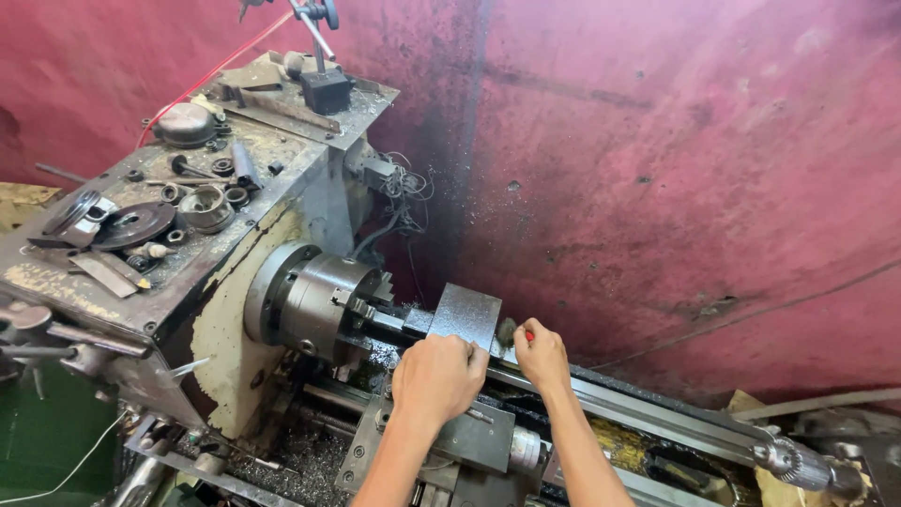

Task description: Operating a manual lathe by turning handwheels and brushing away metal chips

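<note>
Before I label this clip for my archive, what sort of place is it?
Likely a small metalworking shop: a worn grey metal lathe with a round steel chuck, loose dark metal parts on its headstock top, and both hands, left and right, at the carriage.

Both forearms (404,451) bare, no sleeves or gloves.

A stained, dark red wall (676,169) rises behind the workspace

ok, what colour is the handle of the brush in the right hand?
Red: a bit of the brush handle shows above the right hand, head view.
</note>
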